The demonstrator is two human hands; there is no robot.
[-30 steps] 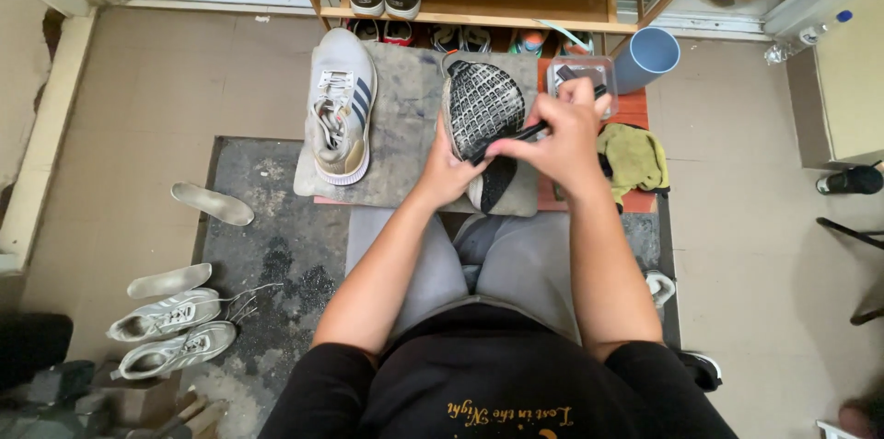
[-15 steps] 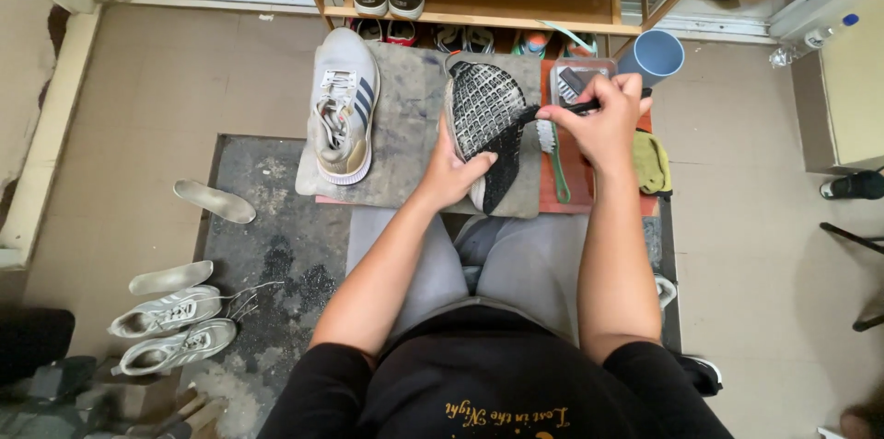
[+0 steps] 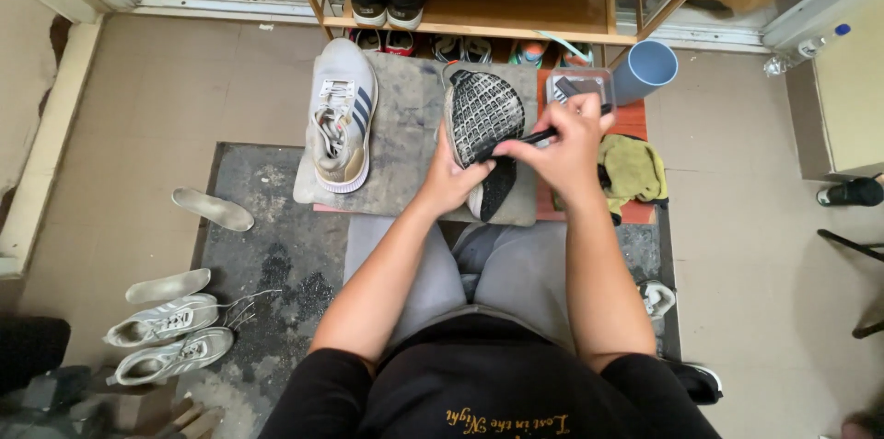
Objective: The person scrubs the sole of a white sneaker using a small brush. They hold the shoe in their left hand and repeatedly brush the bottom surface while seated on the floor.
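From the head view, the left hand (image 3: 448, 183) grips one upturned shoe (image 3: 483, 131) on the grey mat (image 3: 405, 140), the right hand (image 3: 564, 146) closes its fingers round one brush (image 3: 516, 143) on its sole, beside one upright shoe (image 3: 341, 112), one blue cup (image 3: 643, 71) and two floor sneakers (image 3: 166, 338).

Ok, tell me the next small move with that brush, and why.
Probably draw the brush down across the sole of the upturned shoe: the right hand holds its handle with the head against the tread, and the left hand steadies the shoe.
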